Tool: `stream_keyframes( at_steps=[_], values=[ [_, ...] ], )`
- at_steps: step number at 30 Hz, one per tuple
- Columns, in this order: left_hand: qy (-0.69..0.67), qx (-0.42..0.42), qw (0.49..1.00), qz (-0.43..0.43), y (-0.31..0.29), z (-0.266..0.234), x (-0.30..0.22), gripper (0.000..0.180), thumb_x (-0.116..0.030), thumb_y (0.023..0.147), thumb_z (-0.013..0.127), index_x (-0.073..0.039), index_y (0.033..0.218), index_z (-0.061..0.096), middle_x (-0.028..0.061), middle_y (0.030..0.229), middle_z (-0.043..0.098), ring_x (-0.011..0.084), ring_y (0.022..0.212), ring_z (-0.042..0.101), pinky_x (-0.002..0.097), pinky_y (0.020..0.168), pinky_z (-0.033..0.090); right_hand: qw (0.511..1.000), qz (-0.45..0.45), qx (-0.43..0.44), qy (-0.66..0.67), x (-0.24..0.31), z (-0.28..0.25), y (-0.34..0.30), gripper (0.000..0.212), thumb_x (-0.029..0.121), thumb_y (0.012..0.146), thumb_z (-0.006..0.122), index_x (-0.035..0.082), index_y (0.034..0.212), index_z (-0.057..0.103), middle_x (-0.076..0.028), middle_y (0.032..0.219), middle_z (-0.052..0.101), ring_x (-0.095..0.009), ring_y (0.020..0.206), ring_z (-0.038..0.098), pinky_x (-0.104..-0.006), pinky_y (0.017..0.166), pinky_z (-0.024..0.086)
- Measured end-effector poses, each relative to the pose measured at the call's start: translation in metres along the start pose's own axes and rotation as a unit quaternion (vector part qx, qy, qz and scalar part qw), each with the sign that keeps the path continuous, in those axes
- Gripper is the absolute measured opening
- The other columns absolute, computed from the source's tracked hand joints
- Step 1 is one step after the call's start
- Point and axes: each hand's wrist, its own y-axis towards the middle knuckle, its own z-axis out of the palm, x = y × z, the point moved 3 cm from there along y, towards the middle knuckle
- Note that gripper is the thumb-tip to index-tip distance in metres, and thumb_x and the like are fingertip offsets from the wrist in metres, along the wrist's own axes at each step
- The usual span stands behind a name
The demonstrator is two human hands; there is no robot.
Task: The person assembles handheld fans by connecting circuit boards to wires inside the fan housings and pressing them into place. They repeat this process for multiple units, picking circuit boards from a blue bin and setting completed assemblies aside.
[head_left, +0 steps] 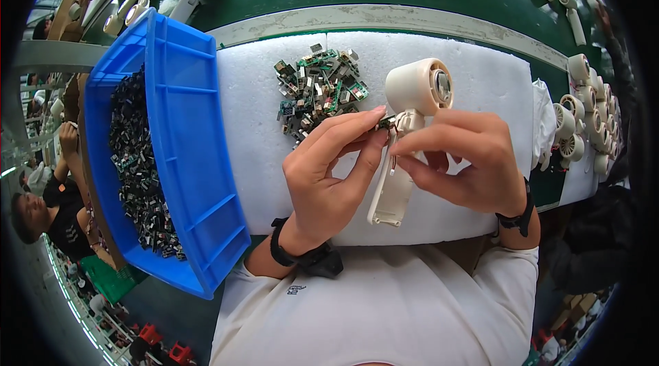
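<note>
A cream plastic handheld fan with a round head and a long open handle (pixel 405 139) is held up over the white foam pad (pixel 480 84) that covers the bench. The fan is gripped at its neck by the right hand (pixel 470 160), whose fingers are curled tight around it. A small green circuit board (pixel 384 121) is pinched between the thumb and first fingers (pixel 357 122) of the left hand (pixel 329 174) and is pressed against the fan's neck, just under the round head. The bottom end of the handle hangs close to the near edge of the foam pad.

Behind the fan, a pile of small green circuit boards (pixel 319 84) is spread on the foam pad. Bare foam is seen between the pile and the fan, and more bare foam is seen to the right of the fan's head. To the left of the fan, a blue plastic bin (pixel 185 139) full of small dark parts (pixel 141 174) is tilted, with its rim lying over the pad's left edge. To the right of the fan, past the pad's right edge, a row of finished cream fans (pixel 583 112) is lined up.
</note>
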Motion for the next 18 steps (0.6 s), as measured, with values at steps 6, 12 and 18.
stream_keyframes(
  at_steps=[6, 12, 18],
  values=[
    [-0.042, 0.010, 0.998, -0.052, 0.001, -0.001, 0.001, 0.030, 0.009, 0.092, 0.069, 0.004, 0.122, 0.069, 0.0128, 0.112, 0.071, 0.0163, 0.102, 0.070, 0.0270, 0.087, 0.058, 0.996, -0.044, 0.058, 0.042, -0.001, 0.004, 0.001, 0.028, 0.000, 0.076, 0.083, 0.012, 0.101, 0.079, 0.001, 0.066, 0.061, -0.011, 0.053, 0.058, -0.0245, 0.048, 0.042],
    [-0.089, 0.034, 0.993, -0.074, 0.000, -0.003, 0.000, 0.030, 0.008, 0.094, 0.067, 0.005, 0.124, 0.067, 0.0125, 0.113, 0.070, 0.0165, 0.102, 0.070, 0.0275, 0.087, 0.058, 0.986, 0.056, 0.061, 0.146, -0.010, 0.002, 0.002, 0.020, 0.003, 0.079, 0.084, 0.009, 0.098, 0.079, -0.002, 0.072, 0.066, -0.008, 0.057, 0.059, -0.0229, 0.049, 0.041],
    [-0.125, 0.028, 0.987, -0.094, -0.001, 0.000, 0.004, 0.032, 0.008, 0.094, 0.067, 0.004, 0.125, 0.067, 0.0124, 0.110, 0.070, 0.0180, 0.098, 0.073, 0.0283, 0.088, 0.061, 0.989, 0.131, -0.044, 0.043, -0.010, -0.003, -0.001, 0.014, 0.005, 0.084, 0.082, 0.004, 0.098, 0.079, -0.004, 0.080, 0.071, -0.005, 0.062, 0.058, -0.0211, 0.052, 0.040]
  ],
)
